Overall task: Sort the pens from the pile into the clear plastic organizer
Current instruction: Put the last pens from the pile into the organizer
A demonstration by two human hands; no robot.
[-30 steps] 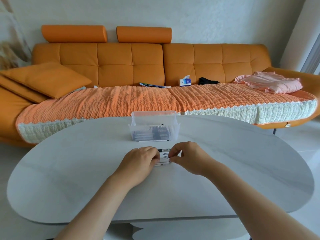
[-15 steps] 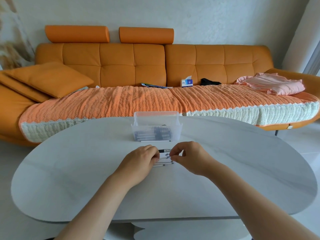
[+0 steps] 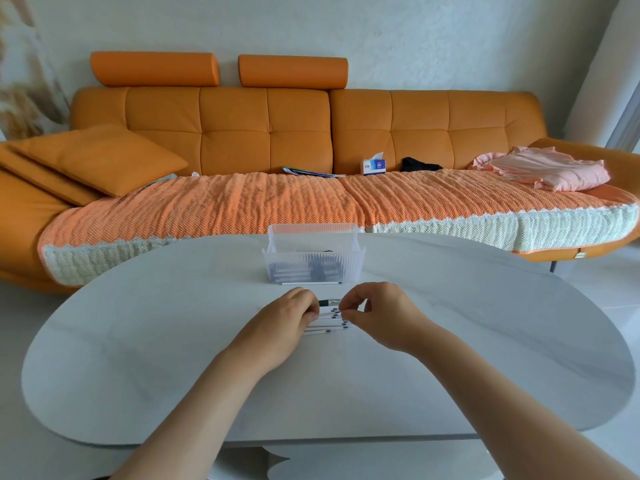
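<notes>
Just below frame centre, pile of pens [image 3: 328,321]: white barrels with black marks, stacked roughly parallel and left to right on the table [image 3: 138,341], between the two hands.
Topmost pen [image 3: 329,302]: black-capped with a silvery clip, at the far edge of the pile, spanning the gap between the hands.
Left hand [image 3: 287,323]: knuckles up, fingers curled over the left ends of the pens and closed on them; fingertips hidden under the hand.
Right hand [image 3: 377,317]: thumb and forefinger pinched on the right ends of the pens, other fingers bent loosely behind.
Clear plastic organizer [image 3: 311,237]: upright on the table just above the hands in the frame, apart from them, ribbed walls, open top.
Pens inside organizer [image 3: 304,268]: dark and pale shapes lying low behind the front wall; count unclear through the plastic.
Single white pen [image 3: 311,282]: flat on the table, right against the organizer's front base.
Orange sofa [image 3: 263,133]: across the upper half of the frame, beyond the table.
Woven orange throw [image 3: 242,209]: spread over the seat, pale fringe hanging at the front.
Orange cushion [image 3: 100,157]: upper left, leaning on the sofa arm.
Tissue box [image 3: 374,166]: on the seat at the backrest, right of centre.
Pink garment [image 3: 550,168]: crumpled at the upper right of the seat.
</notes>
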